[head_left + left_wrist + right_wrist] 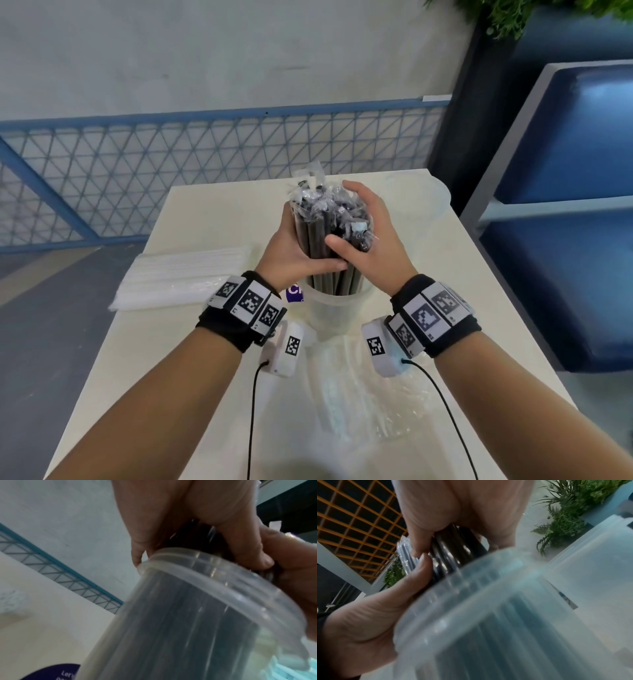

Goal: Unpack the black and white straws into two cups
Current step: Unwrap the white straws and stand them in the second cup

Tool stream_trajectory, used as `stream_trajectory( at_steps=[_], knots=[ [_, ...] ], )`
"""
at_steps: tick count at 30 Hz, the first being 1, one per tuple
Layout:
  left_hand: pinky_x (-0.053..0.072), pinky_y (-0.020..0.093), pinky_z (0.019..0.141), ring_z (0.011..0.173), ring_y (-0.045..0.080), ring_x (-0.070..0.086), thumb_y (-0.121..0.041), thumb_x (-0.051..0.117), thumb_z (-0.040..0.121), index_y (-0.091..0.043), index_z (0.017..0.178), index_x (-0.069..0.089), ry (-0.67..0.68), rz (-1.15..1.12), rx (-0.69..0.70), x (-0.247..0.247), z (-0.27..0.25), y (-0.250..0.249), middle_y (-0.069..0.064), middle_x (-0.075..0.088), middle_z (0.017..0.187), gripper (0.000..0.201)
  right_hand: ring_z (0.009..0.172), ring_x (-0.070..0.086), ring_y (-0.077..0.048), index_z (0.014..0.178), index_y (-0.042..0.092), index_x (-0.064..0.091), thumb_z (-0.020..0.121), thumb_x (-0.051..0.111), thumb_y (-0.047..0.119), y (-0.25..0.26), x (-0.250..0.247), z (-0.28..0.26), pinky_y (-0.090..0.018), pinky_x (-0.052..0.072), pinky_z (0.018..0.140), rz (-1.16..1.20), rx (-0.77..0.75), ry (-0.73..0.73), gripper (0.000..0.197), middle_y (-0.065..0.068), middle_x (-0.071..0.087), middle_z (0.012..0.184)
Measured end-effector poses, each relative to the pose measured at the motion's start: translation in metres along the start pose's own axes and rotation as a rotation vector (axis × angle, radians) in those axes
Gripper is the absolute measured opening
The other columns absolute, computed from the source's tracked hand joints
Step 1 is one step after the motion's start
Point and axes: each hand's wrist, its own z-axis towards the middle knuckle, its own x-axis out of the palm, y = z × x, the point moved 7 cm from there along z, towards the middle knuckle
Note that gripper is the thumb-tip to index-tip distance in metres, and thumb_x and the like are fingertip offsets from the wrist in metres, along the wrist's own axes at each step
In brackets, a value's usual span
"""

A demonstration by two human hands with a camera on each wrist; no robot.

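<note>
A bundle of black straws (329,222), each in a clear wrapper, stands upright with its lower ends inside a clear plastic cup (337,308) at the table's middle. My left hand (296,245) grips the bundle from the left, my right hand (368,240) from the right, both just above the cup's rim. Through the cup wall (197,615) the straws (197,534) show dark. The right wrist view shows the straws (453,545) between my two hands above the cup (488,622). A flat pack of white straws (185,277) lies at the table's left edge. A second clear cup (419,198) stands at the far right.
An empty clear plastic bag (359,394) lies crumpled on the white table (205,212) in front of the cup. A purple sticker (294,294) sits left of the cup. Blue cushioned shelving (565,205) stands to the right, a mesh fence (171,164) behind.
</note>
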Motion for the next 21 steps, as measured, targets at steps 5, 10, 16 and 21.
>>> stream_trajectory(
  at_steps=[5,10,16,21],
  knots=[
    [0.04,0.001,0.083,0.101,-0.02,0.052,-0.001,0.085,0.056,-0.014,0.13,0.028,-0.047,-0.031,0.104,-0.005,-0.007,-0.023,-0.022,0.051,0.113,0.094,0.123,0.042,0.002,0.134,0.037,0.031,0.079,0.067,0.035,0.012,-0.001,0.003,-0.023,0.037,0.107,0.052,-0.024,-0.02,0.066,-0.001,0.04,0.134],
    [0.043,0.007,0.087,0.11,-0.014,0.051,0.002,0.084,0.055,-0.022,0.136,0.018,-0.001,-0.083,0.136,-0.002,-0.017,-0.038,-0.019,0.048,0.121,0.107,0.13,0.037,-0.007,0.139,0.035,0.025,0.072,0.072,0.038,0.024,-0.009,0.0,-0.026,0.035,0.109,0.002,-0.075,-0.027,0.083,-0.002,0.038,0.139],
    [0.026,0.023,0.112,0.138,0.003,0.02,-0.04,0.08,0.061,-0.036,0.144,0.013,-0.033,0.215,0.242,-0.005,-0.021,-0.049,-0.002,0.024,0.149,0.107,0.129,0.029,0.006,0.14,0.028,0.032,0.075,0.062,0.05,0.013,-0.005,-0.01,0.0,0.021,0.101,-0.15,-0.081,0.005,0.075,-0.004,0.033,0.141],
    [0.022,0.029,0.116,0.139,-0.001,0.013,-0.033,0.076,0.071,-0.031,0.135,0.038,0.104,0.361,0.15,0.007,-0.02,-0.026,0.003,0.023,0.15,0.075,0.135,0.015,0.006,0.142,0.033,0.016,0.065,0.07,0.052,-0.002,-0.006,-0.017,0.003,0.016,0.101,-0.114,0.026,-0.045,0.096,-0.005,0.017,0.149]
  ],
)
